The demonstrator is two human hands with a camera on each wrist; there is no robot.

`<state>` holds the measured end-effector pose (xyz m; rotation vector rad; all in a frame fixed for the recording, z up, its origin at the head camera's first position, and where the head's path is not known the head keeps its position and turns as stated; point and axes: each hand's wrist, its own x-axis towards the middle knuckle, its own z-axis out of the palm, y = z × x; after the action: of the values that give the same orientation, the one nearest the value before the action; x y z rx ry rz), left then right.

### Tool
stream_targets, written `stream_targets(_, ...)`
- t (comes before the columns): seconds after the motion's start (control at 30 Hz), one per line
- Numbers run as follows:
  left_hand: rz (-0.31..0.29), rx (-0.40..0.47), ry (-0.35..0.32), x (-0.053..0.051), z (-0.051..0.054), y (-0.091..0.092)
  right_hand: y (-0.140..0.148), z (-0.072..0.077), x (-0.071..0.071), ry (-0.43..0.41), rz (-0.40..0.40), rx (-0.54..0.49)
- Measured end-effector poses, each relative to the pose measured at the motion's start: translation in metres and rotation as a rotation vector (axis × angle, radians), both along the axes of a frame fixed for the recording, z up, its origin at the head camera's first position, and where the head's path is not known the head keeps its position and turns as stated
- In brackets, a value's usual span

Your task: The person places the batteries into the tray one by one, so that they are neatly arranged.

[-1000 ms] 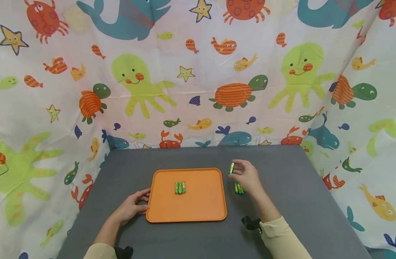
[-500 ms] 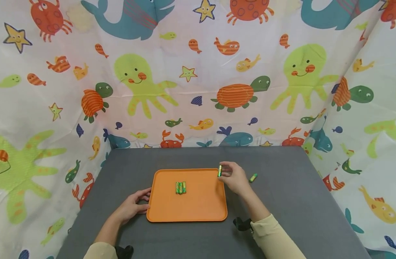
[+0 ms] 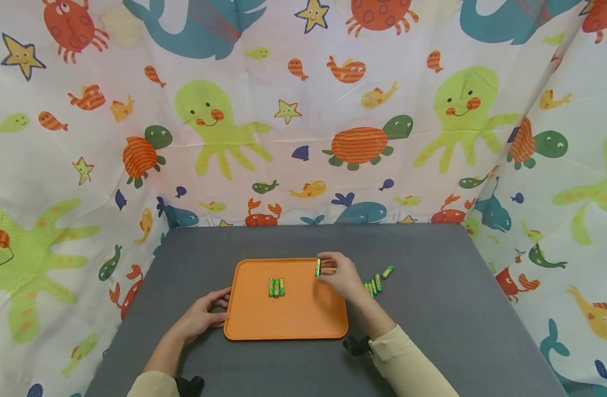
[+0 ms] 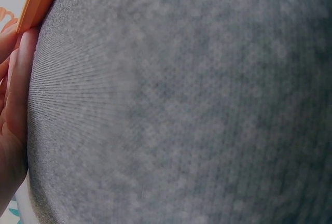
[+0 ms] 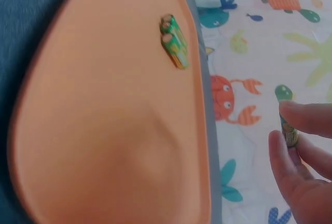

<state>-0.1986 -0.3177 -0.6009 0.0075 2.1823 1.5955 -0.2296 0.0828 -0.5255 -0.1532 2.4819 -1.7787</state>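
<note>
My right hand (image 3: 342, 277) pinches a green-and-gold battery (image 3: 318, 267) upright between thumb and fingers, above the right part of the orange tray (image 3: 288, 320). In the right wrist view, that held battery (image 5: 289, 130) shows between the fingertips, partly covered by them. Three similar batteries (image 3: 276, 288) lie side by side near the tray's middle. My left hand (image 3: 200, 318) rests against the tray's left edge, thumb and fingers spread along it. The left wrist view shows its fingers (image 4: 21, 73) touching the rim (image 4: 39, 1).
Several more batteries (image 3: 373, 285) lie in a row on the grey table (image 3: 432, 320) right of the tray, partly behind my right wrist. One tilted battery (image 3: 388, 271) lies apart from them. A sea-animal curtain (image 3: 303, 138) hangs behind the table.
My right hand has carried the battery leftward from beside the tray to over its right part, uncovering more of the row on the table. The left hand and the tray have stayed put.
</note>
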Motion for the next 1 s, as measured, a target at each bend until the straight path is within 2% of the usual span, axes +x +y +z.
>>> stream_targets(0.23,0.001,0.001,0.003,0.000,-0.001,-0.002,-0.017,-0.011,-0.003,-0.037,0.057,0.003)
stream_targets(0.77,-0.017,0.008,0.019,-0.001,-0.002,-0.003,-0.049,-0.039,-0.013,-0.091,0.122,0.139)
stream_targets(1.0,-0.032,0.011,0.025,0.003,0.003,-0.001,-0.058,-0.051,-0.013,-0.066,0.128,0.190)
